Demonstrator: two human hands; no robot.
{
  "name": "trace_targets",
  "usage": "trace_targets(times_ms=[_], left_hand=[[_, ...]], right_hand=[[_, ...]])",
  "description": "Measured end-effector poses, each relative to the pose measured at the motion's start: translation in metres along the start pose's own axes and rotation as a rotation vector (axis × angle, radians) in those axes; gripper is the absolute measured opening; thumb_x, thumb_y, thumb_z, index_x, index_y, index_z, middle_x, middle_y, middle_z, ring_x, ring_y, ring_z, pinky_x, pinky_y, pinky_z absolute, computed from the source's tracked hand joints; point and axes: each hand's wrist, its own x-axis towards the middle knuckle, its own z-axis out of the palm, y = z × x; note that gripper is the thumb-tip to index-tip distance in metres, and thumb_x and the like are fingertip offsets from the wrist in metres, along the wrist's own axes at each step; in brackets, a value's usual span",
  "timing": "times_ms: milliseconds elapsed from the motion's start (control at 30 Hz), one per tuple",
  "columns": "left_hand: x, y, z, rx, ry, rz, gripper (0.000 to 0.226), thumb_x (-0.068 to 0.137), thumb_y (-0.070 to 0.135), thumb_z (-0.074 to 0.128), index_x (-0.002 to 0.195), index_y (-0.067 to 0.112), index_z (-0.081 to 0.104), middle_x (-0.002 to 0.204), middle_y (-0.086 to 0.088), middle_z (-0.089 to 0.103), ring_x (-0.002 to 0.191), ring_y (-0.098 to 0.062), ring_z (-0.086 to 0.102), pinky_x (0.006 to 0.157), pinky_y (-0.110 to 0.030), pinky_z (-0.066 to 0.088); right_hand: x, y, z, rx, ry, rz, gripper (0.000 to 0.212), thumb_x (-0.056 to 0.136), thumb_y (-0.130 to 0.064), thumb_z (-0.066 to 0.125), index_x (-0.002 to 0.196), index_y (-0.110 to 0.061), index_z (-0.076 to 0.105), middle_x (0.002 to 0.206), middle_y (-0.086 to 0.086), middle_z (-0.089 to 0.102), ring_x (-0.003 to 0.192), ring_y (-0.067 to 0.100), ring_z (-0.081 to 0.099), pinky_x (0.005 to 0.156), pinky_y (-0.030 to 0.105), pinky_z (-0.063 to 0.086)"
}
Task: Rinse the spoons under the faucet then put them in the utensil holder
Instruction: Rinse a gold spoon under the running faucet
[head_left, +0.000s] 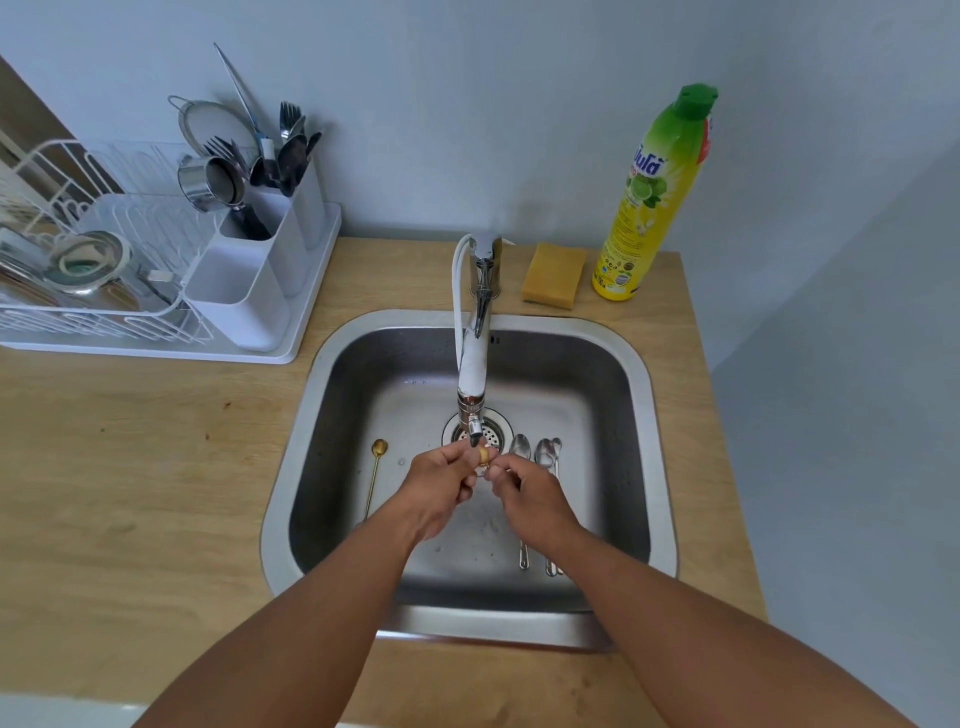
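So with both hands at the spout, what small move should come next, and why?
Probably carry the gold spoon pinched by the left hand and right hand under the faucet to the utensil holder; other spoons lie waiting in the sink.

head: looks steeply down | faces wall | close over sink (649, 415) | single view

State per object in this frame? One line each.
Small gold spoon: held under white faucet by left hand and right hand.
Long gold spoon: lying in steel sink.
Silver spoons: lying in sink.
White utensil holder: partly filled.
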Motion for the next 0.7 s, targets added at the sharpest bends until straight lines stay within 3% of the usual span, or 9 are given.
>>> trace_targets(times_ms=[67, 200, 333, 400, 500, 700], left_hand=[[0.0, -0.002, 0.0, 0.041, -0.017, 0.021, 0.033, 0.103, 0.009, 0.06, 0.093, 0.027, 0.086, 0.102, -0.002, 0.08, 0.059, -0.006, 0.049, 0.055, -0.022, 0.042], [0.001, -0.001, 0.0, 0.127, -0.026, 0.09, 0.043, 0.104, 0.01, 0.06, 0.091, 0.042, 0.084, 0.098, -0.002, 0.076, 0.062, -0.007, 0.045, 0.058, -0.022, 0.041], [0.005, 0.002, -0.005, 0.193, -0.041, 0.139, 0.037, 0.105, 0.007, 0.056, 0.095, 0.029, 0.084, 0.087, -0.003, 0.068, 0.063, -0.009, 0.042, 0.058, -0.024, 0.038], [0.007, 0.003, -0.01, 0.248, -0.018, 0.173, 0.025, 0.104, 0.009, 0.058, 0.101, 0.019, 0.081, 0.079, -0.002, 0.066, 0.061, -0.009, 0.042, 0.055, -0.023, 0.038], [0.008, 0.005, -0.016, 0.269, 0.044, 0.193, 0.019, 0.103, 0.017, 0.064, 0.108, 0.024, 0.081, 0.072, -0.002, 0.061, 0.057, -0.007, 0.044, 0.049, -0.021, 0.039], [0.013, 0.005, -0.014, 0.018, 0.099, 0.01, 0.015, 0.101, 0.013, 0.062, 0.105, 0.006, 0.075, 0.081, -0.008, 0.062, 0.053, -0.008, 0.044, 0.042, -0.021, 0.035]], right_hand=[[0.001, 0.0, -0.001, 0.034, -0.014, 0.025, 0.027, 0.101, -0.029, 0.053, 0.083, -0.043, 0.066, 0.067, -0.022, 0.063, 0.055, -0.001, 0.049, 0.058, 0.024, 0.043], [0.002, -0.002, 0.0, 0.117, -0.045, 0.064, 0.021, 0.103, -0.029, 0.05, 0.089, -0.031, 0.066, 0.065, -0.018, 0.059, 0.054, -0.001, 0.046, 0.054, 0.022, 0.041], [0.004, -0.011, -0.003, 0.261, -0.093, 0.105, 0.024, 0.105, -0.024, 0.049, 0.092, -0.012, 0.065, 0.068, -0.009, 0.055, 0.053, 0.004, 0.042, 0.052, 0.022, 0.037], [0.005, -0.017, -0.006, 0.309, -0.12, 0.117, 0.026, 0.106, -0.023, 0.048, 0.09, -0.014, 0.065, 0.07, -0.006, 0.054, 0.051, 0.004, 0.04, 0.048, 0.019, 0.034], [0.005, -0.021, -0.008, 0.297, -0.146, 0.085, 0.025, 0.105, -0.023, 0.049, 0.087, -0.02, 0.066, 0.069, -0.007, 0.054, 0.05, 0.002, 0.04, 0.046, 0.017, 0.033], [0.008, -0.012, -0.005, 0.2, -0.12, -0.007, 0.022, 0.103, -0.019, 0.054, 0.086, -0.02, 0.067, 0.069, -0.012, 0.057, 0.061, 0.002, 0.048, 0.064, 0.025, 0.041]])
